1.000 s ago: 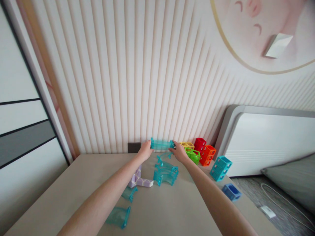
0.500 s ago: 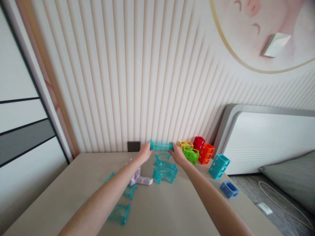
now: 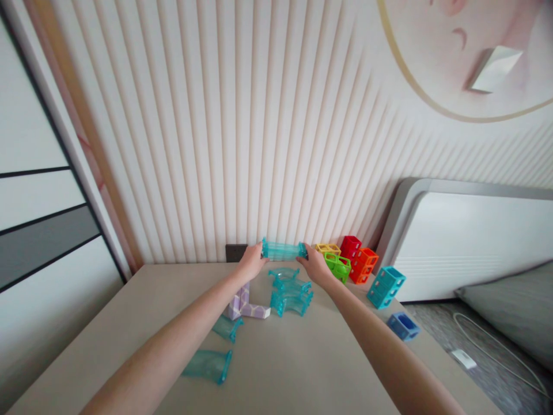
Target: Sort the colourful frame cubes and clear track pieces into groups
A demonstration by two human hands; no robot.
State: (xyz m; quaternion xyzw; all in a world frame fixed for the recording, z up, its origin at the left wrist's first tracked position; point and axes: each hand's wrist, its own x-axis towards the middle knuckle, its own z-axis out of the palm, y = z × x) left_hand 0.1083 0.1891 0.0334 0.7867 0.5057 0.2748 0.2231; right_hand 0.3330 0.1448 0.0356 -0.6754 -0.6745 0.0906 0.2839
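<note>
A clear teal track piece (image 3: 283,250) is held level between both hands, near the back edge of the table. My left hand (image 3: 252,262) grips its left end, and my right hand (image 3: 314,264) grips its right end. Just below it on the table lie several curved teal pieces (image 3: 291,301), close together. Left of them sits an L-shaped lilac patterned piece (image 3: 254,311), partly behind my left forearm. Two more teal pieces, a short one (image 3: 231,328) and a wider one (image 3: 209,366), lie nearer, partly covered by that forearm.
Yellow (image 3: 328,249), green (image 3: 337,267), red (image 3: 349,246) and orange (image 3: 363,265) open blocks stand right of my right hand. A turquoise block (image 3: 386,287) and a blue block (image 3: 403,326) sit near the table's (image 3: 298,374) right edge. A ribbed wall rises behind.
The view has shifted slightly. Both hands still hold the teal piece at its ends, with its left end now a little higher than its right.
</note>
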